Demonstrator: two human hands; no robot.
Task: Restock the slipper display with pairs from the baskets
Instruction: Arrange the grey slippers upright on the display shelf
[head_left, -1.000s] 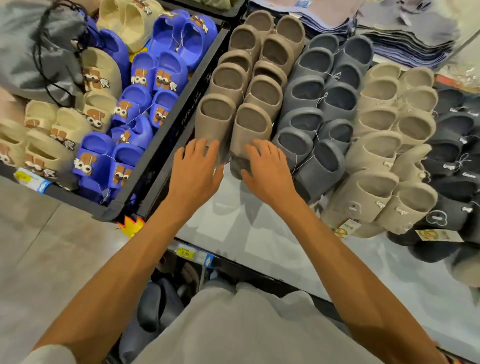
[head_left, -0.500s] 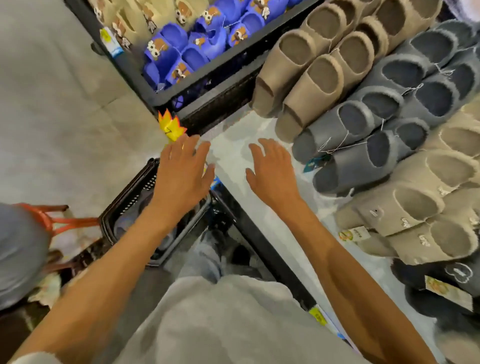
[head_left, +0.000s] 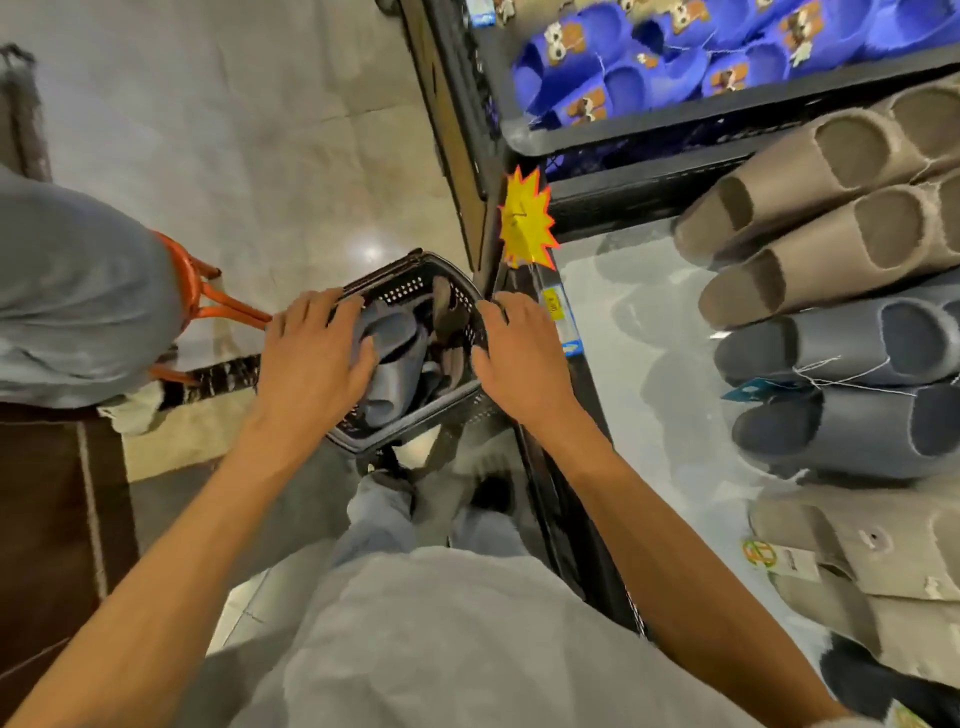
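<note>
Grey slippers (head_left: 396, 347) unpicked in basket (head_left: 406, 287); your left hand (head_left: 311, 364), right hand (head_left: 522, 358) slack, empty over it; shelf (head_left: 623, 374) front edge awaits pairs.

Perforated black plastic basket (head_left: 415, 283), matt tan and grey slippers (head_left: 831, 244) — glossy floor tiles (head_left: 260, 156), smooth reflective shelf (head_left: 649, 322)

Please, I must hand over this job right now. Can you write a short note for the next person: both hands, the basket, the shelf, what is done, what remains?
Left hand: open, holds nothing, above the grey foam slippers in the dark perforated plastic basket on the floor.
Right hand: open, holds nothing, over the basket's right rim.
Done: rows of taupe foam slippers and blue-grey shelf slippers lie on the white display shelf.
Left: lift pairs from the basket and fill the bare front of the shelf.
</note>
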